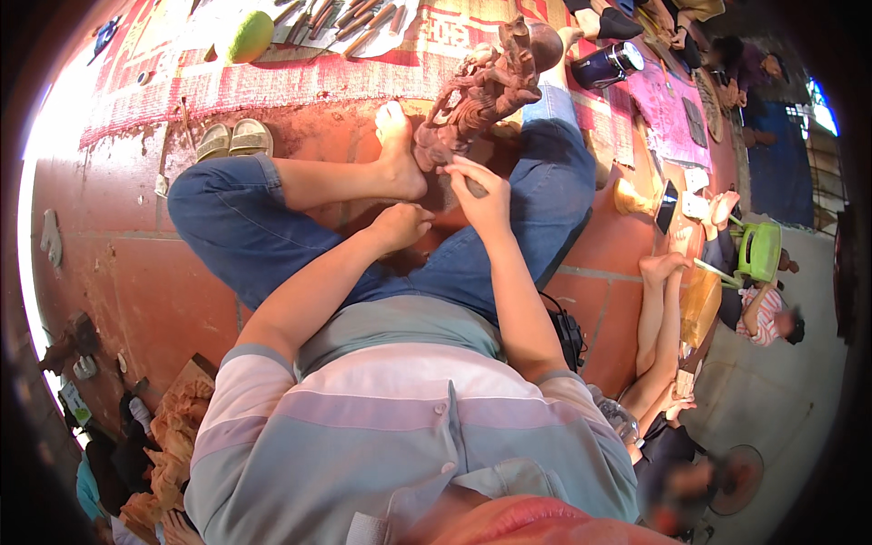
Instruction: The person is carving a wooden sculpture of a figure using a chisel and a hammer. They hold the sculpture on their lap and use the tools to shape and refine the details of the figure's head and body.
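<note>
Left hand (402, 227) curled, right hand (485, 196) pinching

I can read no words, numbers or signs from my end of the feed. The dark blue flask (595, 73) carries some pale marking on its side, but it is too small for me to make out. Toward the left rim I see a small green-and-white packet (74, 404) with markings that blur before I can tell whether they are letters. The pale figures on the red woven mat (445, 29) look to me like geometric pattern rather than writing. On the dark tablet (668, 207) to the right, I cannot make out any legible characters.
</note>
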`<control>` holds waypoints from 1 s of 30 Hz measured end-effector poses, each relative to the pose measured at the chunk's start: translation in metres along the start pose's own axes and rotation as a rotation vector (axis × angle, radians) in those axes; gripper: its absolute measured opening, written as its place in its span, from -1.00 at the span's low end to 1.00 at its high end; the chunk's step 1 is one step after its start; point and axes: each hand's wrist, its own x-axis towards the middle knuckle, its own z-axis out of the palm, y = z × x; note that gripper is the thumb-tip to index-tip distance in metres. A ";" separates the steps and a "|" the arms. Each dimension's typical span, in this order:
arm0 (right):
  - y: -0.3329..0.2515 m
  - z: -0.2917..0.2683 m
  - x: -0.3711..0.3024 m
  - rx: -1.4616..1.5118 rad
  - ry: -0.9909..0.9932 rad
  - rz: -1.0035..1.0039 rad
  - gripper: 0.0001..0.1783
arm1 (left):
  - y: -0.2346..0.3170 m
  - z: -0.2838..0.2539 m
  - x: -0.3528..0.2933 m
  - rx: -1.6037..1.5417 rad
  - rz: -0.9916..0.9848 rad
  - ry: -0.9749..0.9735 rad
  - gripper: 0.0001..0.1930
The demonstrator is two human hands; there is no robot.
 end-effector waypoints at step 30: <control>0.007 -0.011 0.004 0.046 -0.084 0.025 -0.84 | 0.013 -0.003 0.023 -0.420 -0.020 0.290 -0.25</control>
